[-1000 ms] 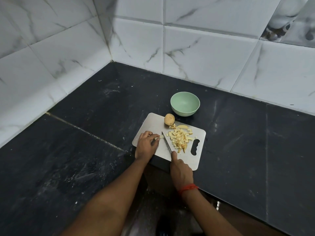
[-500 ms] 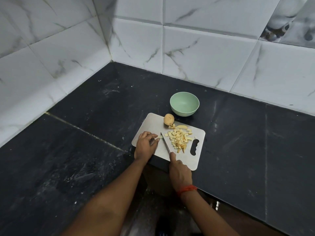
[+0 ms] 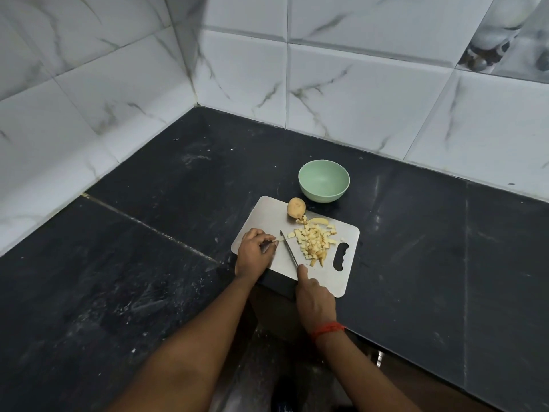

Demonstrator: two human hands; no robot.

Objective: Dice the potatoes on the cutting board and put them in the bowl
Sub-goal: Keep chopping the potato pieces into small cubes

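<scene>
A grey cutting board (image 3: pixel 267 215) lies on the black counter. On it a pile of diced potato (image 3: pixel 313 240) spreads toward the handle slot, and a whole unpeeled potato (image 3: pixel 296 207) sits at the far edge. My right hand (image 3: pixel 315 295) grips a knife (image 3: pixel 288 248) whose blade lies on the board just left of the pile. My left hand (image 3: pixel 255 252) pinches a small potato strip (image 3: pixel 280 239) right beside the blade. The light green bowl (image 3: pixel 323 181) stands empty just beyond the board.
The black stone counter (image 3: pixel 148 248) runs into a corner of white marble wall tiles (image 3: pixel 356 84) at the back and left. The counter's front edge (image 3: pixel 416 362) drops off to the right of my right arm. The board's near corner overhangs that edge.
The knife blade has shifted slightly left, closer to the small strip under my left fingers. Both hands otherwise stay where they were.
</scene>
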